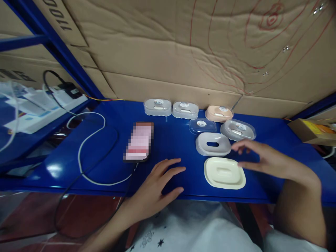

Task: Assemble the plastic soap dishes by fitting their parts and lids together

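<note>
My left hand rests over the blue table with its fingers apart, holding nothing. My right hand is at the right, thumb and fingers apart, beside a grey oval piece with a slot and just above the edge of a cream oval tray. Behind them lie a clear lid with a round sticker and a grey case under a clear cover. Farther back stand two more grey cases and a peach one.
A phone with a blurred screen lies left of centre, its cable looping leftward. Cardboard walls off the back. A power strip is at the left, an open carton at the right.
</note>
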{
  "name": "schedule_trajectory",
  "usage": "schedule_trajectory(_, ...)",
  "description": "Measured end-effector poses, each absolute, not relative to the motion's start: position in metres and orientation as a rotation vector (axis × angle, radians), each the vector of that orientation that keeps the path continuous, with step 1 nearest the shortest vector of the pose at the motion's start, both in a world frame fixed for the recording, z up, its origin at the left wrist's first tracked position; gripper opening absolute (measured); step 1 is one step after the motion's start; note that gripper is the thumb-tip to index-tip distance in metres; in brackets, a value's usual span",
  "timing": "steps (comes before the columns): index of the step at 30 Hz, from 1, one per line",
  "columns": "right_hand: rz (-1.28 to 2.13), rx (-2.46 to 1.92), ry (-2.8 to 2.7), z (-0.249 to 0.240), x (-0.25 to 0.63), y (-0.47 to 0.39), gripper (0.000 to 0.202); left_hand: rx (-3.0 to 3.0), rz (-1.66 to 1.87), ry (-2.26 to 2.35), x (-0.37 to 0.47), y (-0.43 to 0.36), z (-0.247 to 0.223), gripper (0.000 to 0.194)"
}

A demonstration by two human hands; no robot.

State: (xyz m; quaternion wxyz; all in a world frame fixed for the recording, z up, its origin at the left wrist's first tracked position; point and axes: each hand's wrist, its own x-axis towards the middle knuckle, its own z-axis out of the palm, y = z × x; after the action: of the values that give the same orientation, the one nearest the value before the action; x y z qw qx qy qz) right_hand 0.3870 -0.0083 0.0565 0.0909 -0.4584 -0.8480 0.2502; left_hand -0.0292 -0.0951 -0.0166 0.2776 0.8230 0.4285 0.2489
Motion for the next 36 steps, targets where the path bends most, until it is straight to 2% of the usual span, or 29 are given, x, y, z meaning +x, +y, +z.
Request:
schedule_trajectory(2, 1.056, -1.32, -2.603, 0.058, 0.371, -0.026, 0.039, 2.257, 0.658, 1.128, -0.029, -0.095, -0.018, 0.051)
schedule_trajectory(4, 1.121, -1.255, -2.664, 0.055, 0.355, -0.037, 0.041, 2.302, 0.649, 1.106, -0.029, -0.095, -0.019, 0.054)
schedule_trajectory(8, 1.001, -0.965, -2.774, 0.05, 0.325, -0.045, 0.054, 2.411, 0.633, 1.028, -0.025, -0.094, -0.018, 0.069)
schedule_trajectory(11, 0.921, -0.781, -2.804, 0.05, 0.31, -0.042, 0.038, 2.489, 0.619, 0.969, -0.022, -0.093, -0.019, 0.071)
schedule_trajectory(15, 0.378, -0.986, -2.647, 0.041, 0.312, -0.025, 0.034, 2.499, 0.625, 0.982, -0.021, -0.093, -0.021, 0.053)
schedule_trajectory(19, 0.06, -1.105, -2.651, 0.025, 0.32, -0.007, 0.028, 2.467, 0.622, 1.08, -0.02, -0.094, -0.022, 0.058)
schedule_trajectory(26, 0.107, -0.778, -2.571, 0.03, 0.288, -0.03, 0.024, 2.336, 0.759, 1.319, -0.014, -0.095, -0.028, 0.088)
schedule_trajectory(33, 0.145, -0.464, -2.641, 0.026, 0.27, -0.05, 0.028, 2.387, 0.736, 1.282, -0.011, -0.094, -0.029, 0.088)
schedule_trajectory(36, 0.185, -0.455, -2.776, 0.019, 0.267, -0.051, 0.043, 2.39, 0.72, 1.253, -0.011, -0.093, -0.028, 0.087)
